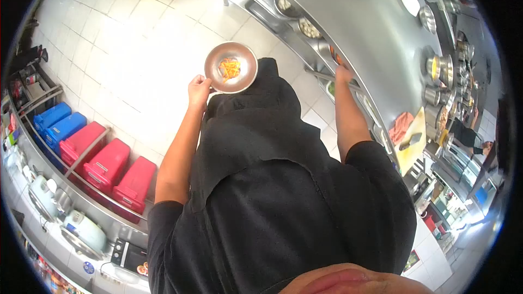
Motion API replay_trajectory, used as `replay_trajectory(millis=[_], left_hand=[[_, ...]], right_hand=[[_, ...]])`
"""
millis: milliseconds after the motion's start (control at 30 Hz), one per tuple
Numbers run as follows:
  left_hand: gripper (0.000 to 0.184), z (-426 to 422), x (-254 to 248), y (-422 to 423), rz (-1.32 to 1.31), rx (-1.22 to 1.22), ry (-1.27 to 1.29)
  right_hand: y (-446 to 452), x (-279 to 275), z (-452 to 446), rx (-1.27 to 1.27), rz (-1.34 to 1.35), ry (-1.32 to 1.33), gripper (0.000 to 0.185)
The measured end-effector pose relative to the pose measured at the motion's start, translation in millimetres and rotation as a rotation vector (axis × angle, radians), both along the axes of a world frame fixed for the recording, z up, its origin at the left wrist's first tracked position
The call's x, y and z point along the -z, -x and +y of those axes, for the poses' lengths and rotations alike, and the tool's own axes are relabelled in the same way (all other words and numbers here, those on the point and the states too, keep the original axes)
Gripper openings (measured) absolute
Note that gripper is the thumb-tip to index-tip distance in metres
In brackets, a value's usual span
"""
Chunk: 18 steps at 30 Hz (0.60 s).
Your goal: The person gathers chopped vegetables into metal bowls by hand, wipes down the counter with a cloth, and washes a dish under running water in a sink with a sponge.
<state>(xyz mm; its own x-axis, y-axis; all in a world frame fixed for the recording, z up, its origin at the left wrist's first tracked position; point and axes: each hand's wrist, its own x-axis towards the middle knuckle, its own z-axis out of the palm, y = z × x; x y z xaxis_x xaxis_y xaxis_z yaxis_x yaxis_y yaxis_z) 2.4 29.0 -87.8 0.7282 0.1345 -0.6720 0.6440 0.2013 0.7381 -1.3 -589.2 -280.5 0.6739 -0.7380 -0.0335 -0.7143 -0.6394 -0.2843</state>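
My left hand point(199, 90) is closed on the rim of a round metal bowl point(217, 57), held out over the floor. Thin orange and yellow strips point(230, 69), which look like cut carrot, lie in the bottom of the bowl. On the other side, my right hand point(342, 74) reaches in below the counter edge, at a container of orange pieces point(335, 54) on the under-shelf. The fingers of that hand are hidden, so whether they hold anything does not show.
A steel counter point(376, 38) curves along the right, with a cutting board point(412, 155), a knife point(409, 140) and a pink cloth point(401, 127). Beneath it, a container of whitish pieces point(309, 28) stands on the shelf. Red bins point(108, 167) and blue bins point(64, 129) line the left.
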Motion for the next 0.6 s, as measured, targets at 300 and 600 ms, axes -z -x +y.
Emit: replay_trajectory(millis=[300,600], left_hand=[[0.020,76,-19,-104,-0.045,-0.128,-0.108],[0.022,151,11,-183,-0.033,-0.293,-0.121]], right_hand=[[-52,-13,87,-0.348,0.755,0.408,0.029],[-265,-187,473,-0.576,-0.033,-1.175,0.009]])
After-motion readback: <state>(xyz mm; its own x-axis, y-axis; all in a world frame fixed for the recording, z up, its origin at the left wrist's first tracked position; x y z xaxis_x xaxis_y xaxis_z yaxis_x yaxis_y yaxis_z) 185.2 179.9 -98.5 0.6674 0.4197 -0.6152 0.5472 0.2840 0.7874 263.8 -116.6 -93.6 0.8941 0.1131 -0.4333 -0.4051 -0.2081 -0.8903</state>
